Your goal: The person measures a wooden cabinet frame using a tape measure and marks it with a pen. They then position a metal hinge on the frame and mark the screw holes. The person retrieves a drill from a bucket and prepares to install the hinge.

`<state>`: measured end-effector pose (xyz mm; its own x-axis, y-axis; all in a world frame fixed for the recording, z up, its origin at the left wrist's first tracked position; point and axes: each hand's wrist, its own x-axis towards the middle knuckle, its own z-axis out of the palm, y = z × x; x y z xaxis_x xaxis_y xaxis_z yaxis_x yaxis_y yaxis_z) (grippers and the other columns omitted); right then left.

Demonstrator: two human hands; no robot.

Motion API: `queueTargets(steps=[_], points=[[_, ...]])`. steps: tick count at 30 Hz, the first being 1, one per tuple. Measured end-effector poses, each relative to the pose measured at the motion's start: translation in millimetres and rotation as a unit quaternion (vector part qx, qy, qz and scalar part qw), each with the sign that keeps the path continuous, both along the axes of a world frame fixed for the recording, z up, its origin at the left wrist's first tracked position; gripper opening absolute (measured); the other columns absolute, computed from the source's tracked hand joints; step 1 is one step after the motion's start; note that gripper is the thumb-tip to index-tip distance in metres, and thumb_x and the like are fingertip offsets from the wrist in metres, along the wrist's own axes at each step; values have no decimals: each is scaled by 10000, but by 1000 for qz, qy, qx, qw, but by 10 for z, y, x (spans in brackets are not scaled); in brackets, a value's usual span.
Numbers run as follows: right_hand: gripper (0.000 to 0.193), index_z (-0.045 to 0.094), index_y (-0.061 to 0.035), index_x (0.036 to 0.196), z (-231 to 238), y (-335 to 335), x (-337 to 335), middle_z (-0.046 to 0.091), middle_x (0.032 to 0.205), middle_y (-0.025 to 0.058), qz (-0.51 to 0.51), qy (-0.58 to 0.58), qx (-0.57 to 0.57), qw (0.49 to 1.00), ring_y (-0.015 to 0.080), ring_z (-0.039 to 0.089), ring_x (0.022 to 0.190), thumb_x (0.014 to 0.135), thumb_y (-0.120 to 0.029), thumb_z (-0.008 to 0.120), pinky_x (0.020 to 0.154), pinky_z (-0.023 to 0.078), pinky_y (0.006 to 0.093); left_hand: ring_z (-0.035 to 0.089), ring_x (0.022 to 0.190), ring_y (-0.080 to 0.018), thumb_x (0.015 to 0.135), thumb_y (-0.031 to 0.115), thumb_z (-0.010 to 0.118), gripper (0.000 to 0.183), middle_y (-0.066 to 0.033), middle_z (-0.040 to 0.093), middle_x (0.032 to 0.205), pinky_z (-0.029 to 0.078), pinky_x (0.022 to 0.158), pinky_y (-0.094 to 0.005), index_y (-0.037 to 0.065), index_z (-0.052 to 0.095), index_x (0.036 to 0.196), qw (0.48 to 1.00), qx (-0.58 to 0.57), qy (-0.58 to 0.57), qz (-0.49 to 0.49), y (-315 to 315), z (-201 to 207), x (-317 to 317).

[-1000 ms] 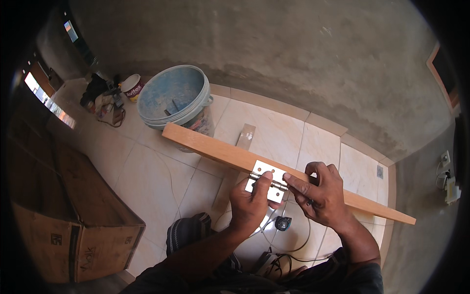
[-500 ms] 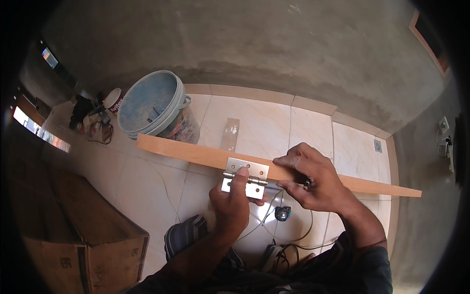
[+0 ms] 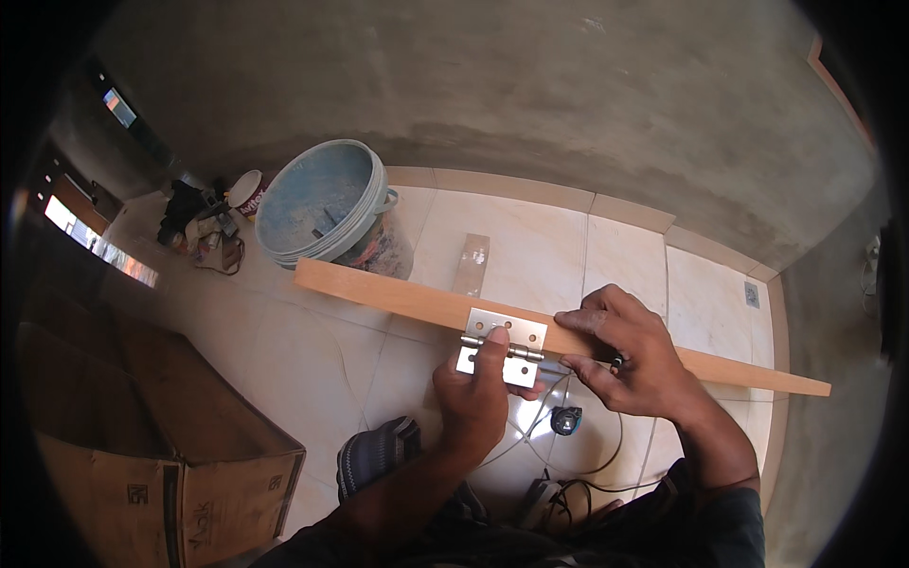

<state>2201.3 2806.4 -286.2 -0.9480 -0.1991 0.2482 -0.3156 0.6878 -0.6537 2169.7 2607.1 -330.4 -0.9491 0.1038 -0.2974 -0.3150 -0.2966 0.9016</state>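
A long, light-brown wooden board (image 3: pixel 398 298) spans the view, tilting down to the right. A silver butt hinge (image 3: pixel 525 371) lies open, its upper leaf over the board's face and its knuckle and lower leaf below the board's near edge. My left hand (image 3: pixel 473 402) is closed on the hinge, thumb pressed over its knuckle and fingers beneath. Just to the right, my right hand (image 3: pixel 639 355) grips the board, fingers over its top and thumb by its near edge. A small dark stick-like end (image 3: pixel 617 363) shows among its fingers; the rest is hidden.
A blue-grey bucket (image 3: pixel 317 204) stands behind the board's left end. A cardboard box (image 3: pixel 237 492) is at lower left. On the tiled floor lie a round dark-and-blue object (image 3: pixel 566 420), cables (image 3: pixel 620 445) and a flat strip (image 3: pixel 472 265). A grey wall (image 3: pixel 530 85) rises behind.
The whole view has shifted, so everything sits slightly further right and a little lower. My hands keep the same hold on the hinge and board.
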Motion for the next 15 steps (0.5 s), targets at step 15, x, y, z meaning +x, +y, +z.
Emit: queueTargets(steps=[15], points=[[300, 649, 16, 1020, 204, 36, -228, 550, 1084, 67, -23, -52, -420, 906, 129, 515, 842, 1032, -228, 476, 754, 485, 312, 697, 612, -215, 1051, 246, 598, 313, -153, 688, 793, 596, 494, -342, -64, 639, 1045, 999, 39, 31, -19, -48, -68, 14]])
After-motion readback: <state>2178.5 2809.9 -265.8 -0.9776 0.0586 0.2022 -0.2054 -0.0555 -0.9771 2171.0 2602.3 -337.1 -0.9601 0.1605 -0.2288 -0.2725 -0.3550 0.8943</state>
